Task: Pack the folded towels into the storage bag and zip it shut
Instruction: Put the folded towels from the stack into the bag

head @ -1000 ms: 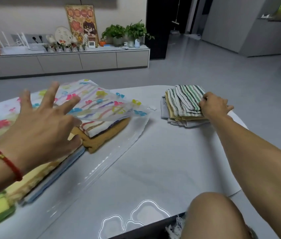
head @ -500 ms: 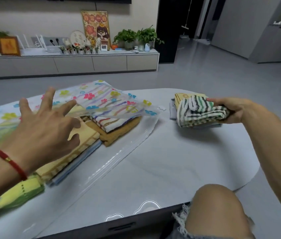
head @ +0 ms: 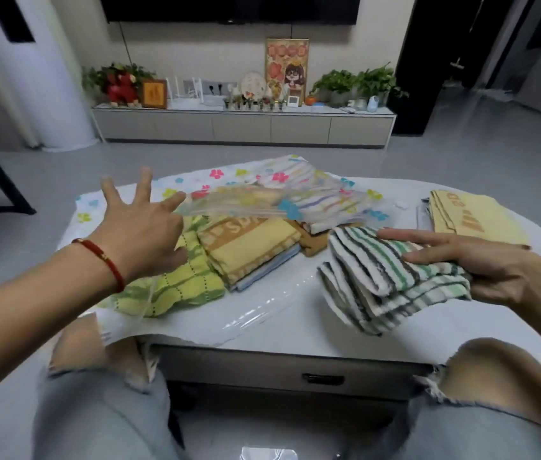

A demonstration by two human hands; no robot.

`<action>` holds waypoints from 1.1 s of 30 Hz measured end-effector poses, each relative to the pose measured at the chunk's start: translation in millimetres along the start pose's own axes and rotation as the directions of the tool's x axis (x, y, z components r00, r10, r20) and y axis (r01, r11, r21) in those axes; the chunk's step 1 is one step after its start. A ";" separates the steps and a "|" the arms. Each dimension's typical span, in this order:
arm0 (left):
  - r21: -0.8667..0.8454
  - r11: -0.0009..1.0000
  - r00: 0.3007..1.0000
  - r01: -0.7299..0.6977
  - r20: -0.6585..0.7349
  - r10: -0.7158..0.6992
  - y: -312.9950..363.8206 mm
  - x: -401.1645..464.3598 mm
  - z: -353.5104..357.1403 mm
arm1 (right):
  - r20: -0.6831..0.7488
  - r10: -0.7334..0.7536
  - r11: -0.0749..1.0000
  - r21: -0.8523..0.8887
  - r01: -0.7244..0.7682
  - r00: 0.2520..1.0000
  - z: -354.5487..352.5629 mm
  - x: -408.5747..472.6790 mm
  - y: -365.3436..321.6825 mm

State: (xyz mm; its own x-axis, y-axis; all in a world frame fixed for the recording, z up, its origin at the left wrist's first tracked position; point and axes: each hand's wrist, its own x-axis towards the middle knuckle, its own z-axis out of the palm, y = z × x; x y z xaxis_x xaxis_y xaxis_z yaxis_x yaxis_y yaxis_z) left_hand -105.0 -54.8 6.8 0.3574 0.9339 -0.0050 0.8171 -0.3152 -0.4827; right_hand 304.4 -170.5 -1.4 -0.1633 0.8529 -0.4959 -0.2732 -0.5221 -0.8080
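The clear, flower-printed plastic storage bag lies at left, its mouth lifted by the spread left hand. The green-striped folded towel, gripped by the right hand, is held just right of the mouth.

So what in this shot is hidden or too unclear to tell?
All in the head view:
- Striped towel: its underside and the right hand's thumb are hidden beneath the towel.
- Storage bag: the zip cannot be made out; the clear film is blurred and glary.
- Yellow towel: its print is foreshortened, and what lies under it is covered.
- Left hand: its palm faces away, so whether it touches the bag's flap is unclear.
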 end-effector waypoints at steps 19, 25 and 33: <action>0.018 1.000 0.999 -0.001 -0.050 0.002 -31.7 -15.5 -30.3 | 0.012 -0.139 0.989 -0.055 0.139 0.990 303.5 212.9 129.2; -0.007 1.000 0.995 -0.011 -0.095 0.010 -22.2 -15.7 -17.5 | 0.157 -0.234 0.807 -0.518 0.282 0.959 276.1 205.3 133.9; -0.088 0.990 0.961 -0.111 -0.264 0.085 11.3 -0.2 -5.2 | 0.145 -0.628 -0.091 -0.989 0.113 0.765 178.3 201.6 118.0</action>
State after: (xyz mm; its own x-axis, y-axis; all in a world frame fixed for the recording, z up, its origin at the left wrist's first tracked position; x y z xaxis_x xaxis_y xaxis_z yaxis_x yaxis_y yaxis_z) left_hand -93.5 -59.5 6.0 0.5320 0.8262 0.1853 0.8087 -0.4308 -0.4006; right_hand 70.2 -59.5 -139.9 -0.0906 0.9805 0.1744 0.9443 0.1402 -0.2977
